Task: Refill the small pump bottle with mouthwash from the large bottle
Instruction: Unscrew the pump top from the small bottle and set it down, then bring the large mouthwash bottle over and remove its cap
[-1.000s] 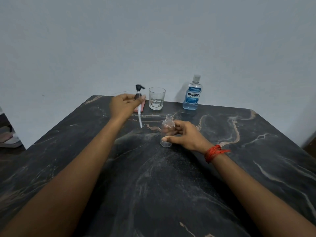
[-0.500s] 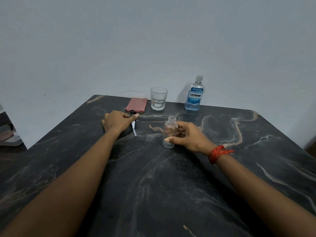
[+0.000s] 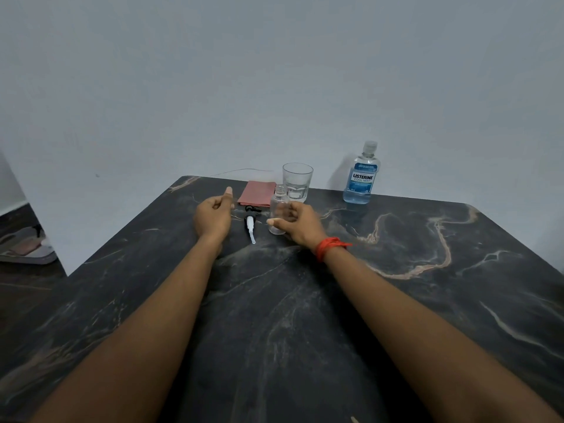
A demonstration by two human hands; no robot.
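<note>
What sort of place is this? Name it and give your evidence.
Probably a plain room in a home, not a bathroom: a dark marble-patterned table stands against a bare pale wall, with a drinking glass and a mouthwash bottle on it.

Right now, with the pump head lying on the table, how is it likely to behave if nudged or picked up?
The pump head lies flat with its thin white tube toward the camera, so it would probably pivot or roll rather than slide straight. It looks like light plastic, likely easy to lift. The tube may flex somewhat.

head view | forward-down | over table | wall beyond
</note>
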